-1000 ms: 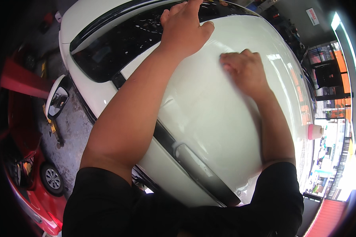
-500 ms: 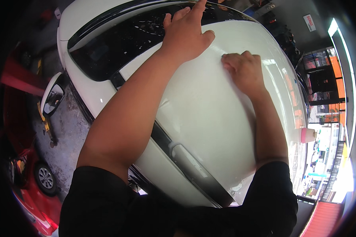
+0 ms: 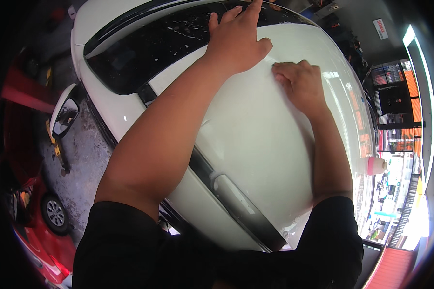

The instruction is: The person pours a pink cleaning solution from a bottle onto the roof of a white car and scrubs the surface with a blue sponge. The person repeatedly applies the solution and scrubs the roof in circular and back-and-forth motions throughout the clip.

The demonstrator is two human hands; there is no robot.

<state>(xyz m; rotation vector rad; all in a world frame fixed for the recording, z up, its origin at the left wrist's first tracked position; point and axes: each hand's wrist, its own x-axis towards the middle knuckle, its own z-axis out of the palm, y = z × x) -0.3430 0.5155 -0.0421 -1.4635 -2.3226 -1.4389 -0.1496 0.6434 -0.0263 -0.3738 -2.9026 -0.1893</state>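
A white car's roof point(image 3: 246, 139) fills the middle of the view, its dark windshield point(image 3: 130, 67) beyond, dotted with white spots. Stretched over the roof's windshield edge is my left hand point(image 3: 238, 43), fingers spread and thumb out, with nothing seen in it. My right hand point(image 3: 301, 86) rests on the roof to its right, fingers bent and drawn together, the tips low against the paint. Whatever lies under those fingertips, if anything, is hidden. Nearer me, a dark roof channel point(image 3: 197, 164) runs diagonally, with a smooth raised strip point(image 3: 234, 195) beside it.
The car's side mirror point(image 3: 66, 115) juts out at left, above a worn concrete floor point(image 3: 84, 159). Beyond stand a red post point(image 3: 29, 94) and a red car point(image 3: 43, 250). A pink and white container point(image 3: 377, 165) stands by the roof's right edge.
My left hand has shifted slightly to the right along the windshield edge, fingers still spread. My right hand stays at nearly the same spot on the roof. The view has moved a little.
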